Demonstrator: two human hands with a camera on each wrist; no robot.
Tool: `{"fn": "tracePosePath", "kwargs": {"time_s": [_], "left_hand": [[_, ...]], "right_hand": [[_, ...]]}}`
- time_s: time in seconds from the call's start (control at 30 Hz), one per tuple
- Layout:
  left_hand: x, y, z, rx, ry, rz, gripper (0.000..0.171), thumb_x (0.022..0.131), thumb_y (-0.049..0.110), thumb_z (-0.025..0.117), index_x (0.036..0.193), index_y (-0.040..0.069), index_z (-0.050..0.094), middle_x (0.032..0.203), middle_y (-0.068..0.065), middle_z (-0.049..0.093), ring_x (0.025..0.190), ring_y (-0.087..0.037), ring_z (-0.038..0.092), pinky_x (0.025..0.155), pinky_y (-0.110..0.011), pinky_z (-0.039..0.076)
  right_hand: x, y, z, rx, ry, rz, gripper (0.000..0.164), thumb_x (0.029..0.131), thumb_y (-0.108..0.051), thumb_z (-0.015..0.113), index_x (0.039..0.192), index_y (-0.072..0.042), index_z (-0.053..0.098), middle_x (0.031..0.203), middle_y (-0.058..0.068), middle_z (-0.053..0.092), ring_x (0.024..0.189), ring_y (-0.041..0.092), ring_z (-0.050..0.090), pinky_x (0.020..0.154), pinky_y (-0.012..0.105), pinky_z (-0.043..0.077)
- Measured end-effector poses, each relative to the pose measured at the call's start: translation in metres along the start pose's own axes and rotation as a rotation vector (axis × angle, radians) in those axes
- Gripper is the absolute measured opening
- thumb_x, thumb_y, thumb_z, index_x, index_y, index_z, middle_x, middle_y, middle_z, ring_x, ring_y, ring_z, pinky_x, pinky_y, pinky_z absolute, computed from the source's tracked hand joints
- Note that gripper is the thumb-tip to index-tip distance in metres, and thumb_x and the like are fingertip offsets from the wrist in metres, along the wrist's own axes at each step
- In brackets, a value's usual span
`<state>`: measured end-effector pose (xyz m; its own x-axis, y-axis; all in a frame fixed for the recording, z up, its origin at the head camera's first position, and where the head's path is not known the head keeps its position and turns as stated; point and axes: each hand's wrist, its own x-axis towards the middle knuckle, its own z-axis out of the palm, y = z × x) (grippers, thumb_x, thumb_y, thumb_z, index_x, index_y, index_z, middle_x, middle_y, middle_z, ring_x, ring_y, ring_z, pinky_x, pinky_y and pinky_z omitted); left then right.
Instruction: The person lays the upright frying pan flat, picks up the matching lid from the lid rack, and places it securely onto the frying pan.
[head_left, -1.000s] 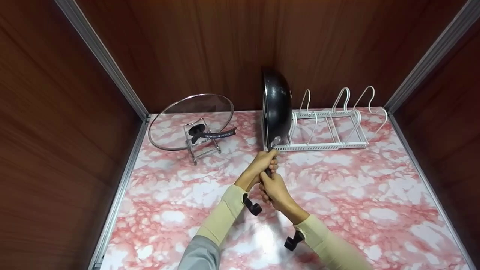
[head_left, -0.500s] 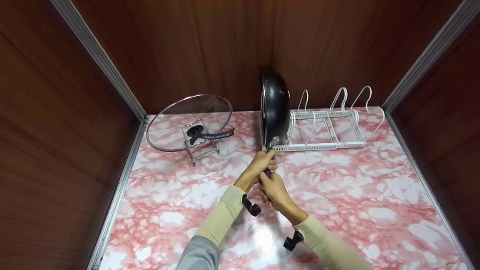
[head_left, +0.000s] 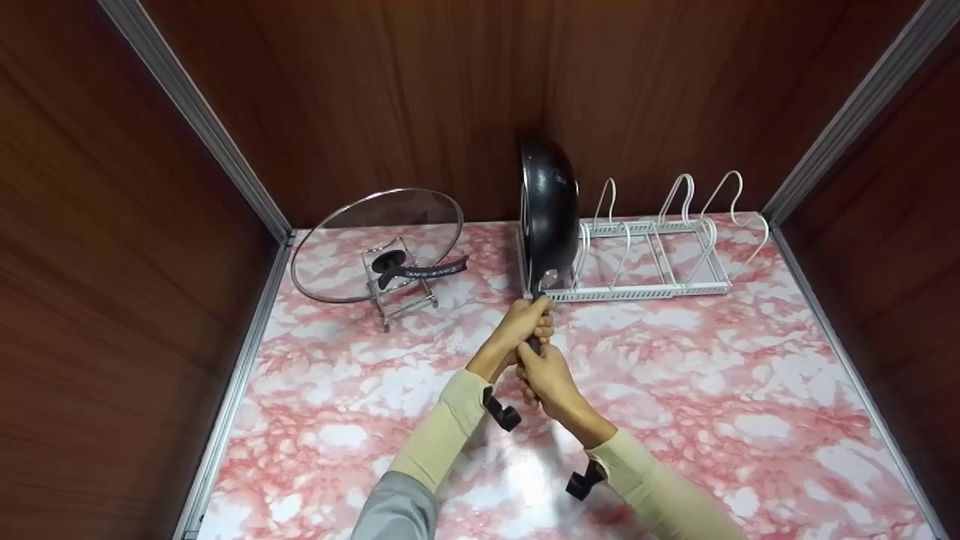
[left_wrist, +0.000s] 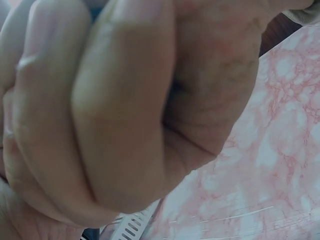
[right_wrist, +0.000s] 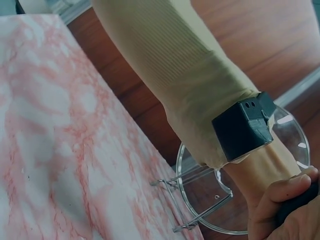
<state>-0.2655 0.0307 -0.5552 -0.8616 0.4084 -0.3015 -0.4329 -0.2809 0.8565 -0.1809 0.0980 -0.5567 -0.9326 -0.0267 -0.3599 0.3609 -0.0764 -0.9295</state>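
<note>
A black wok (head_left: 551, 210) stands on its side at the left end of a white wire rack (head_left: 637, 292), its hollow facing left. My left hand (head_left: 521, 322) grips the handle close to the wok's body. Just below it, my right hand (head_left: 550, 377) holds the lower end of the same handle. Most of the handle is hidden by the hands. Curled fingers (left_wrist: 120, 110) fill the left wrist view. In the right wrist view the other forearm crosses in front of the glass lid (right_wrist: 295, 135).
At the left, a glass lid with a black handle (head_left: 427, 270) leans on a small metal stand (head_left: 409, 304). White wire dividers (head_left: 686, 199) rise from the rack to the right of the wok. Brown panels (head_left: 420, 97) enclose the back and sides of the marbled table (head_left: 675, 420).
The whole scene shifts very slightly left in the head view. Wok, rack and both hands keep the same places relative to each other.
</note>
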Motion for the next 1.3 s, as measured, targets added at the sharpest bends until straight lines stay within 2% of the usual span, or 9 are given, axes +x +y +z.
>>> {"fn": "tracePosePath", "kwargs": {"time_s": [0.4,0.9,1.3], "left_hand": [[-0.001,0.004,0.001,-0.020,0.005,-0.005,0.029,0.097,0.011,0.054,0.070,0.018,0.044,0.056,0.012,0.037,0.045,0.002,0.039,0.043,-0.014,0.040],[-0.002,0.006,0.002,0.006,-0.001,-0.004,0.029,0.096,0.012,0.054,0.069,0.017,0.045,0.056,0.012,0.037,0.046,0.002,0.038,0.044,-0.015,0.040],[-0.001,0.007,0.004,-0.008,-0.009,-0.003,0.030,0.094,0.010,0.053,0.067,0.018,0.043,0.056,0.013,0.036,0.045,0.002,0.037,0.043,-0.015,0.039]], "right_hand": [[-0.001,-0.005,-0.001,-0.013,-0.026,0.003,0.030,0.102,-0.018,0.048,0.072,-0.013,0.045,0.052,-0.006,0.038,0.037,0.008,0.035,0.036,0.024,0.030],[-0.003,-0.008,-0.003,-0.029,-0.053,-0.014,0.032,0.102,-0.017,0.046,0.070,-0.014,0.043,0.051,-0.006,0.037,0.035,0.007,0.036,0.033,0.024,0.030],[-0.005,-0.011,-0.002,-0.026,-0.034,-0.020,0.032,0.102,-0.017,0.047,0.070,-0.013,0.044,0.051,-0.005,0.038,0.034,0.007,0.036,0.032,0.024,0.031]]}}
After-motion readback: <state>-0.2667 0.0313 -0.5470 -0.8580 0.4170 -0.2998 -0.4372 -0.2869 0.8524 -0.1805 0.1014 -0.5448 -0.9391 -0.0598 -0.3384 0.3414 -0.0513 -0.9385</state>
